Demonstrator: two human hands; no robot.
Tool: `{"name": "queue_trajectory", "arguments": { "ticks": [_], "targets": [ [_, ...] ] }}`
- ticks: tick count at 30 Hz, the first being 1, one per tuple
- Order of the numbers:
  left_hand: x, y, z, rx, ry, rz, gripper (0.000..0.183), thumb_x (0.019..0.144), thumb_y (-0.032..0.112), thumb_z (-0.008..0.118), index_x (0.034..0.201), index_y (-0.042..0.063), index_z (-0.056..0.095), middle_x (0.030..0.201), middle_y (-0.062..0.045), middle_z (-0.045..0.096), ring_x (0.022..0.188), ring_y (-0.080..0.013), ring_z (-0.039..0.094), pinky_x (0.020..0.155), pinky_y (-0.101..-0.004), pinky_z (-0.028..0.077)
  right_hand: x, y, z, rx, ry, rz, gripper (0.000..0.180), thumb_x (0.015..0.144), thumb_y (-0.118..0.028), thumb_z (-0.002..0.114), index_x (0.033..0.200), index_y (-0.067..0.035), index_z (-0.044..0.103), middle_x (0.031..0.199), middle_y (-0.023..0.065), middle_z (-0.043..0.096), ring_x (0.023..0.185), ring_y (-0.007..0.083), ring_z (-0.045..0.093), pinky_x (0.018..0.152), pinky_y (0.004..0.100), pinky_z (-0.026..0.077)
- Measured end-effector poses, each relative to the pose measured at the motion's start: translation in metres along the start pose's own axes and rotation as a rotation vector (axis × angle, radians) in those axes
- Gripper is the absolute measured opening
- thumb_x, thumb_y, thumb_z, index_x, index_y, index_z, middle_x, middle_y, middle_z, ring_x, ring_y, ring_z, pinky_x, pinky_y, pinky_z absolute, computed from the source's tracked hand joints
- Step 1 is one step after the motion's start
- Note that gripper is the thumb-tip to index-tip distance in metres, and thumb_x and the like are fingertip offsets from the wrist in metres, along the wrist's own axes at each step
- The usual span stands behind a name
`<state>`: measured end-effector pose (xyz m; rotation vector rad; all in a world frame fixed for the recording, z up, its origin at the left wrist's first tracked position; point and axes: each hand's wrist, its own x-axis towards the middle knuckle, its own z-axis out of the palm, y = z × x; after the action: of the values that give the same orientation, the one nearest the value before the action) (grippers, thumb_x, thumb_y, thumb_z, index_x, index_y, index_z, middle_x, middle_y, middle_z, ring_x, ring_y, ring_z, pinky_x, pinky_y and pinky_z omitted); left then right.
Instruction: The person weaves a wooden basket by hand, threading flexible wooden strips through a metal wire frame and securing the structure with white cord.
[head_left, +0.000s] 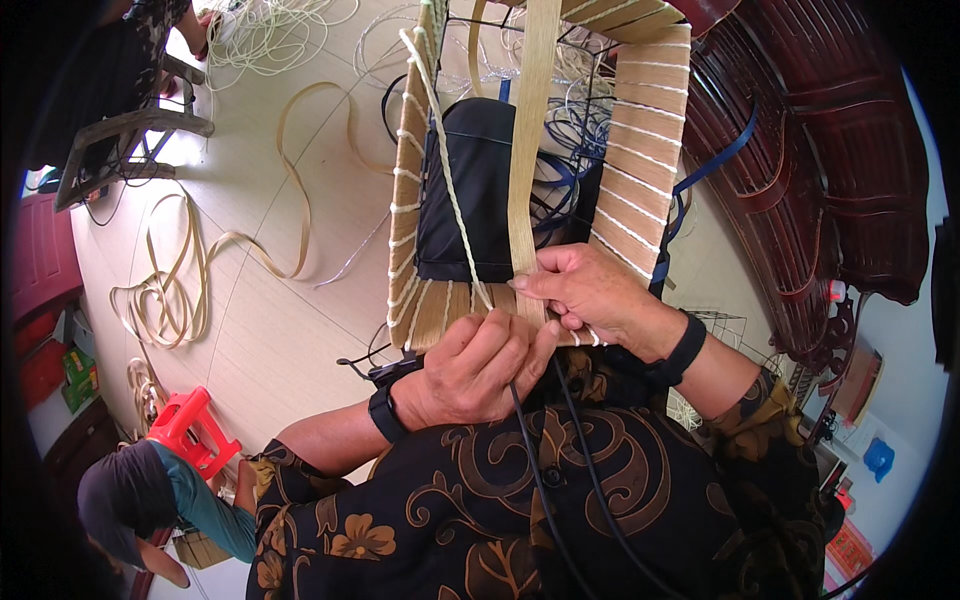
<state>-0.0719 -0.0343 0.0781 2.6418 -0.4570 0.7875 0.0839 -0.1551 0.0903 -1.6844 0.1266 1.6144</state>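
Note:
Before me is a rectangular wire frame whose rim (642, 135) is wrapped in flat tan strap and bound at intervals with white cord. A wide tan strap (531, 135) runs down across its opening to the near side. My right hand (600, 292) pinches this strap between thumb and fingers at the near rim. Close beside it, my left hand (480, 367) has its fingers closed at the lower end of a twisted white cord (446, 161), which slants up to the frame's far left. My left fingertips cover where cord and strap meet the rim.
Under the frame show dark fabric (472, 187) and tangled blue strapping (566, 172). Loose tan strap (187, 277) is coiled on the tiled floor at left, near a red plastic stool (195, 431) and a bent-over person (142, 502). Dark carved wooden furniture (795, 150) stands at right.

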Motion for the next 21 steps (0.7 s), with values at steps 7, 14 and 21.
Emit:
{"name": "queue_trajectory", "arguments": {
  "ticks": [7,14,21],
  "targets": [
    [0.0014,0.0005,0.0007,-0.006,0.04,-0.022,0.032,0.07,0.009,0.068,0.101,0.001,0.072,0.093,-0.01,0.064,0.082,-0.0207,0.063,0.063,-0.0287,0.043,0.001,-0.0002,-0.0001,-0.096,-0.005,-0.041,0.021,0.094,-0.023,0.066,0.082,-0.006,0.063,0.058,-0.0049,0.047,0.042,0.004,0.037,0.036,0.0238,0.03],
    [-0.0016,0.003,0.0035,-0.007,0.053,-0.047,0.031,0.069,0.009,0.07,0.1,0.002,0.072,0.092,-0.008,0.065,0.08,-0.0196,0.063,0.065,-0.0286,0.043,-0.0005,-0.0021,0.0015,-0.09,0.035,-0.016,0.017,0.097,-0.021,0.064,0.088,-0.006,0.063,0.059,-0.0047,0.047,0.042,0.0028,0.039,0.037,0.0201,0.03],
    [-0.0011,0.0062,0.0041,0.002,0.058,-0.068,0.029,0.071,0.008,0.071,0.099,0.002,0.072,0.091,-0.008,0.065,0.079,-0.0189,0.063,0.064,-0.0285,0.043,0.0046,0.0033,0.0003,0.002,0.069,-0.055,0.02,0.101,-0.023,0.057,0.093,-0.006,0.062,0.06,-0.0031,0.048,0.041,0.0049,0.041,0.037,0.021,0.031]
  ]
}}
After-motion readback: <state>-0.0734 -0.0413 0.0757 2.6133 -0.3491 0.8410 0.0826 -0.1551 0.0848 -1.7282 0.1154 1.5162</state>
